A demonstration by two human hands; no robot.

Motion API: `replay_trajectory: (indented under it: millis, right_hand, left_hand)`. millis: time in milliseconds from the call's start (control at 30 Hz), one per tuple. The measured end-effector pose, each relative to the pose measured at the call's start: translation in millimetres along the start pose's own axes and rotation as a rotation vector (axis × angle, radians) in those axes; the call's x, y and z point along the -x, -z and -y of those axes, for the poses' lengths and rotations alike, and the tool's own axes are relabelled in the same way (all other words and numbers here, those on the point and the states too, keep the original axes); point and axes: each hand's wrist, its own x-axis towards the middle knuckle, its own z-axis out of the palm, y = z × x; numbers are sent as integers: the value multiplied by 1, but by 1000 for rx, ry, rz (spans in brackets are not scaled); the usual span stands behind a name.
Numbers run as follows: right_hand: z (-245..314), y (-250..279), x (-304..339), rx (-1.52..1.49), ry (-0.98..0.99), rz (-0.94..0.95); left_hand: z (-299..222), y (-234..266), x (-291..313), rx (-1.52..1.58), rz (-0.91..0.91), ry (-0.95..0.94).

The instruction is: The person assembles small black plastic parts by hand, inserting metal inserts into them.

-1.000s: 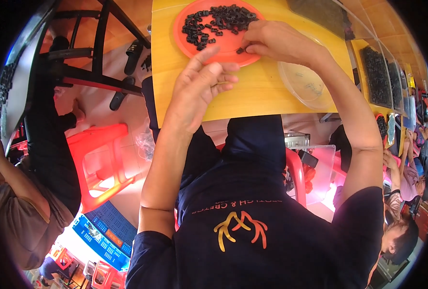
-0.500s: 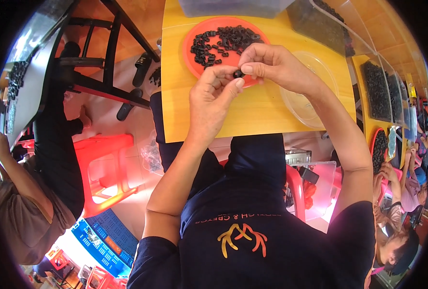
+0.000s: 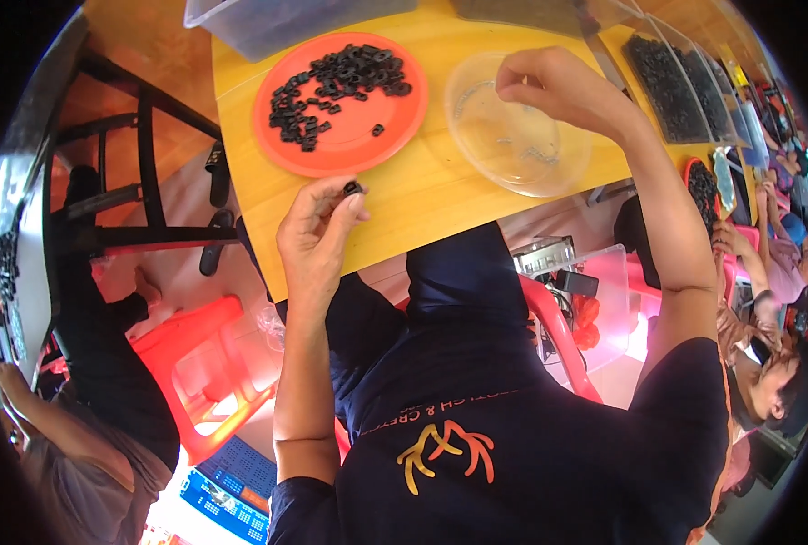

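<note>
My left hand (image 3: 311,222) is closed, pinching a small black plastic part (image 3: 352,188) between thumb and fingertips, near the front edge of the orange plate (image 3: 354,153). Heaped on that plate are many small black plastic parts (image 3: 354,71), with a single one lying apart. To the right, my right hand (image 3: 563,89) hovers over a shallow clear round dish (image 3: 533,184). Its fingers are bent and drawn together; whatever they hold, if anything, is hidden. Small thin silvery pieces (image 3: 538,153) lie scattered in the dish.
The yellow table (image 3: 395,213) bears a translucent bin (image 3: 304,23) at its far edge. Bins of black parts (image 3: 667,86) stand on the right. A red stool (image 3: 199,372) is on the left floor. Other people sit at both sides.
My hands have come apart. The left has moved left and down with the black part; the right has moved away to over the clear dish. The whole view has shifted.
</note>
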Motion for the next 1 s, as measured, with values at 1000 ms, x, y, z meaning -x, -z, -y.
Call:
replay_trajectory:
  millis: [1000]
  right_hand:
    - [89, -60, 11, -1084, 81, 144]
  left_hand:
    - [-16, -22, 0, 99, 50, 85]
